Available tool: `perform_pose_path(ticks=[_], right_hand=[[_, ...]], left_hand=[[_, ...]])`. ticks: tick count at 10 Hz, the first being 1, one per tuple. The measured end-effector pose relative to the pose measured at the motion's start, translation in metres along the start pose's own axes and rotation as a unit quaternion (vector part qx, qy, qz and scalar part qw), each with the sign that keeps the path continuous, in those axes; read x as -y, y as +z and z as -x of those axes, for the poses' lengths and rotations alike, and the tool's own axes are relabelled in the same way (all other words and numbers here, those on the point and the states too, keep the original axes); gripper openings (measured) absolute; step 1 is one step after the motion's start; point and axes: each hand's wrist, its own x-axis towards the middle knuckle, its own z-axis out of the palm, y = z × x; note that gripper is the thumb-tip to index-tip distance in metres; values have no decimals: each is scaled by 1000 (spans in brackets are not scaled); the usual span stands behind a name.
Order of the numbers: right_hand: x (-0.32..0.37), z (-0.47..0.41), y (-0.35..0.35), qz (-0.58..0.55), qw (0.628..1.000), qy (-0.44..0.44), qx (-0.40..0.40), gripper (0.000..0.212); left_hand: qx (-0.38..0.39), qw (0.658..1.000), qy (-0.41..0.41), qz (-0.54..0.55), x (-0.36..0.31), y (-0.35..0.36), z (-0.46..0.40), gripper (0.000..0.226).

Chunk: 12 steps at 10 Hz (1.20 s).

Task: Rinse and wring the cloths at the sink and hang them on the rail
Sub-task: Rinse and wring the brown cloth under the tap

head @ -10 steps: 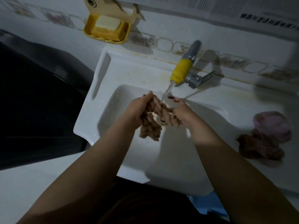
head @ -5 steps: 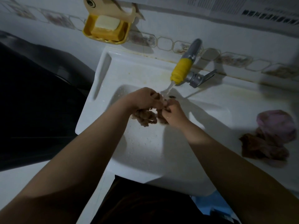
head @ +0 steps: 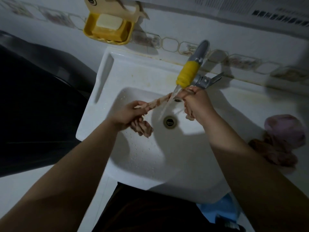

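A pinkish-brown cloth is stretched into a twisted strip over the white sink, under the running stream from the yellow-tipped tap. My left hand grips its left end, and a bunch of loose cloth hangs below that fist. My right hand grips the other end just below the tap, with more cloth hanging under it. Two more cloths lie on the sink's right ledge: a brown one and a pink one. No rail is in view.
The drain lies open in the basin between my hands. A yellow soap dish with a bar of soap hangs on the tiled wall above the sink. A dark bulky object stands to the left. The tap lever points right.
My hands were pressed together with the cloth bunched between them; they have moved apart, and the cloth is now pulled taut into a strip under the water.
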Motion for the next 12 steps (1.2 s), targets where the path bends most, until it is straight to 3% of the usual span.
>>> perform_pose_path(ticks=[1, 2, 3, 4, 5, 6, 7, 8, 9, 10, 11, 12], right_hand=[[-4, 6, 23, -6, 1000, -7, -1, 12], [-14, 12, 45, 125, 988, -70, 51, 41], [-24, 29, 53, 281, 951, -114, 53, 61], [-36, 41, 51, 401, 902, -156, 30, 73], [-43, 46, 48, 221, 956, -177, 75, 80], [-43, 45, 37, 218, 959, -133, 122, 72], [-31, 36, 18, 274, 947, -76, 148, 61], [-15, 29, 8, 213, 957, -54, 189, 30], [3, 27, 8, 97, 974, -53, 197, 13], [12, 10, 3, 167, 976, -34, 138, 28], [3, 5, 15, 185, 979, -37, 81, 28], [-16, 32, 50, 90, 985, -102, 104, 41]], left_hand=[[226, 925, -119, 281, 6, 30, 2, 30], [147, 882, -131, 429, 3, 65, -1, 74], [115, 854, -84, 501, -4, 86, 6, 102], [40, 844, -29, 534, -8, 86, 9, 88], [49, 861, 16, 506, -9, 85, 9, 60], [-52, 941, 20, 332, -16, 77, 8, 33], [-169, 961, 58, 210, -11, 50, -1, 24], [-141, 983, 100, 65, -12, 39, -6, 57], [2, 994, 103, -28, -20, 54, 3, 42], [-6, 994, 101, 31, -20, 62, 5, 42], [-99, 987, 67, 111, -21, 75, 5, 40], [-130, 966, 8, 224, -26, 92, 9, 36]])
